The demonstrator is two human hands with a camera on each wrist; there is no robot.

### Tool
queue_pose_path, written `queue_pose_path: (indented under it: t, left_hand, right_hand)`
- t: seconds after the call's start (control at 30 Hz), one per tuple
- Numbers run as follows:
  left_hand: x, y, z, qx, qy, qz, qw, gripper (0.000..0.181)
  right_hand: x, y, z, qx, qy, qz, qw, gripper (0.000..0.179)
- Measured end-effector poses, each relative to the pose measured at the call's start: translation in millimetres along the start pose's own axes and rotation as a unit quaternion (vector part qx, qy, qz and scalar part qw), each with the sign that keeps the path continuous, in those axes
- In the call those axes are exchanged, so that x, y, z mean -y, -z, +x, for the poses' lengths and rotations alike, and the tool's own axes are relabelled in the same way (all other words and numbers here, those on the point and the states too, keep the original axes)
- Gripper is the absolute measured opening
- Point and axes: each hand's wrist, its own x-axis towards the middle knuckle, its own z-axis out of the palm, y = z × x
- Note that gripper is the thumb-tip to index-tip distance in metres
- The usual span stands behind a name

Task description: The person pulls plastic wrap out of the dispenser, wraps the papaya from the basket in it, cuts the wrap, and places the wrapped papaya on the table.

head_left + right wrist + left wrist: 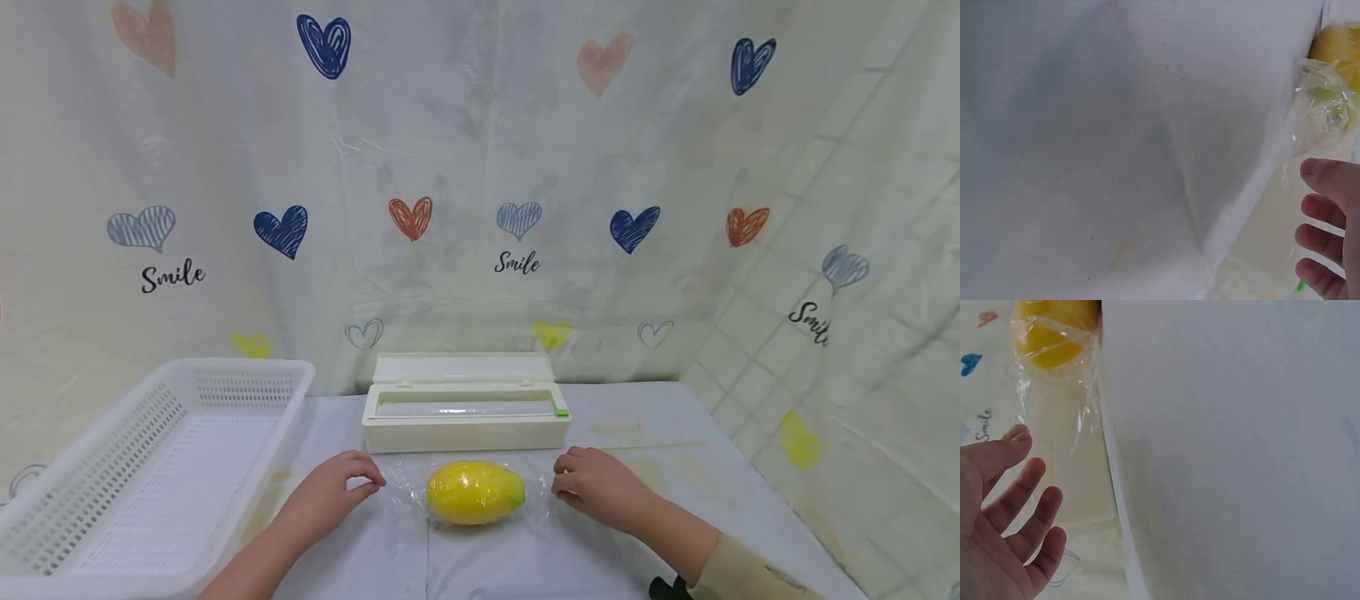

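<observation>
Seeing a yellow fruit (pixel 476 493) in clear film (pixel 406 487) between left hand (pixel 332 492) and right hand (pixel 597 488), slightly nearer the latter; lies long axis side to side, short of the worktop (pixel 622 550)'s back edge; loosely curled fingers on each; can't tell if pinching film

Left hand (pixel 991 550) lower left, fingers loosely bent, thumb near clear film (pixel 1085 387) trailing off yellow fruit (pixel 1054 337) at top. White tabletop (pixel 1229 450) fills right; heart-print sheet (pixel 972 394) far left.

1 beige sleeve (pixel 738 573), seemingly dark-marked
</observation>
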Motion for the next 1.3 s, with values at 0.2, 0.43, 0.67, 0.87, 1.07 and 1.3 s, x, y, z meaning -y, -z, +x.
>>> queue_pose_path:
  t: [0.2,0.43,0.67,0.87,1.07,1.3]
  left_hand:
    - [-1.2,-2.7,1.9,-0.002,0.045,-0.006,0.999,0.018]
    - [-1.1,-3.5,2.5,-0.005,0.063,-0.043,0.9971,0.028]
    - [0.7,-2.2,0.7,-0.004,0.08,-0.075,0.9939,0.032]
    - [-0.5,1.3,-0.8,-0.005,0.083,-0.076,0.9936,0.031]
    - [-3.6,6.4,-2.1,-0.013,0.087,-0.073,0.9935,0.029]
    - [-17.2,18.1,3.6,-0.046,0.048,-0.048,0.9966,0.031]
  right_hand:
    - [-1,-1,1.3,0.016,-0.014,0.009,0.9997,0.014]
    - [-2,0,-2.9,0.042,-0.102,0.053,0.9924,0.018]
    - [-1,3,-6.3,0.06,-0.188,0.101,0.975,0.031]
    - [-2,9,-8.4,0.06,-0.223,0.143,0.9624,0.047]
    - [-3,13,-9.7,0.05,-0.243,0.169,0.9539,0.047]
    - [3,19,-1.8,-0.023,-0.195,0.12,0.9731,0.046]
